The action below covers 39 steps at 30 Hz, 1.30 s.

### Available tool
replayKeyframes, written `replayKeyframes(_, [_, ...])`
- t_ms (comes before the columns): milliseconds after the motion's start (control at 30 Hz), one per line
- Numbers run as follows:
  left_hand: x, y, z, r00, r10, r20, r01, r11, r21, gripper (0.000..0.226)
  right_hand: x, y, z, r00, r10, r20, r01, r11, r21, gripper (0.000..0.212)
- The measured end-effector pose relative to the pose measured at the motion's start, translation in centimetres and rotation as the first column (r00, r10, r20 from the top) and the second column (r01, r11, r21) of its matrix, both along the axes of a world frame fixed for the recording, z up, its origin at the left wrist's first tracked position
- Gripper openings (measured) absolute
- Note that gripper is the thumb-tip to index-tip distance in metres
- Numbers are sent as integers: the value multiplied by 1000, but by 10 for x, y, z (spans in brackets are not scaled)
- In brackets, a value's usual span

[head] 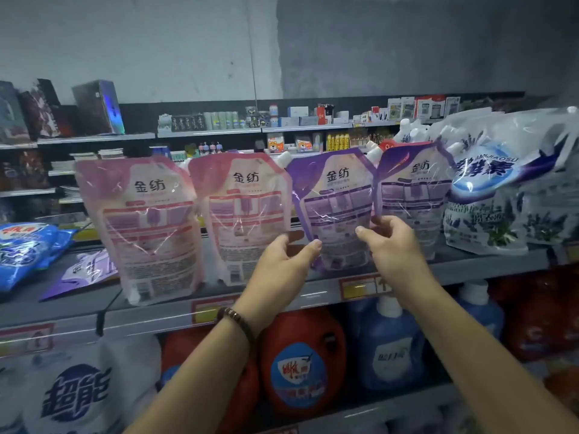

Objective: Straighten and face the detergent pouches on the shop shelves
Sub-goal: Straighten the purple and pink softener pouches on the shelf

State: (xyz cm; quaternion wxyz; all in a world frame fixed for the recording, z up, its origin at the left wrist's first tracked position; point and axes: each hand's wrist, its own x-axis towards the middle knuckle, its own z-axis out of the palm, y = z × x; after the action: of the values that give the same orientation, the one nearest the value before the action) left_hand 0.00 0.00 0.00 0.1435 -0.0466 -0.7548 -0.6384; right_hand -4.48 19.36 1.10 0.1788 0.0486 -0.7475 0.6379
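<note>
On the grey shelf (488,264), the purple pouch (335,195) stands face-out between a pink pouch (244,214) and a second purple pouch (413,195). Left hand (286,258) pinches its lower-left edge; right hand (393,245) apparently grips its right edge.

Head view of the detergent shelf (470,270). Four pouches stood in a row, printed faces forward: a left pink pouch (141,227), a right pink pouch (244,214), a left purple pouch (335,208) and a right purple pouch (413,195). The left hand (282,261) (beaded bracelet (238,321) at the wrist) gripped the left purple pouch at its lower left edge, thumb in front. The right hand (391,245) pinched the same pouch at its right edge, beside the right purple pouch. A flat purple pouch (84,270) and a blue bag (18,255) lay at left; large white bags (488,195) stood at right. Red (300,361) and blue bottles (388,349) stood below.
</note>
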Motion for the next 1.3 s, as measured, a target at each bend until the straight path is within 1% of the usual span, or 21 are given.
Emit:
replayKeyframes(67, [-10,12,3,1000,11,28,-10,999,-45,19,-12,9,2,1000,-15,14,15,999,29,38])
replayKeyframes(100, [-16,16,4,999,9,32,-7,998,-62,18,-19,14,1,1000,-19,15,18,999,37,39])
replayKeyframes(133, [-19,20,6,999,29,47,-25,997,-73,22,-23,18,1,999,-19,35,18,999,39,35])
replayKeyframes(200, [-29,27,8,998,42,51,-40,998,-48,30,-32,23,2,999,-7,53,3,997,77,20])
replayKeyframes(233, [-35,30,7,997,58,50,-56,998,-34,28,-36,25,2,999,-4,48,-1,994,106,14])
replayKeyframes(300, [-43,36,7,995,90,39,-90,996,4,18,-40,26,1,999,-6,54,-3,985,170,11])
replayKeyframes(367, [-49,41,6,994,111,23,-112,992,59,12,-46,25,-2,998,5,58,-17,980,201,11])
replayKeyframes(433, [-57,44,2,991,130,5,-130,987,90,17,-53,24,-5,998,14,65,-28,977,213,12])
replayKeyframes(567, [-67,46,-5,989,146,-7,-145,987,68,31,-60,25,-8,997,59,59,-71,973,221,24])
replayKeyframes(633, [-68,46,-6,988,155,-26,-153,986,65,33,-66,25,-10,994,90,68,-102,974,204,21])
replayKeyframes(733, [-67,49,-10,980,185,-73,-179,980,91,37,-73,25,-14,993,95,65,-106,977,183,13])
replayKeyframes(833, [-66,52,-12,970,217,-107,-207,974,94,38,-76,25,-12,992,112,51,-119,977,175,15])
replayKeyframes(933, [-61,51,-11,960,237,-146,-235,971,33,34,-75,27,-10,988,153,5,-153,980,128,18])
replayKeyframes(1033, [-57,49,-10,951,240,-195,-246,969,-8,33,-73,28,-8,990,139,-35,-135,986,98,23])
replayKeyframes(1100, [-55,48,-9,948,227,-223,-234,972,-2,36,-70,29,-6,991,125,-51,-121,989,86,24])
replayKeyframes(1167, [-54,46,-8,944,221,-246,-223,975,21,39,-64,31,-5,989,122,-88,-114,988,100,21])
replayKeyframes(1300, [-52,40,-5,943,201,-266,-189,980,70,39,-47,32,-3,962,164,-219,-145,984,98,14])
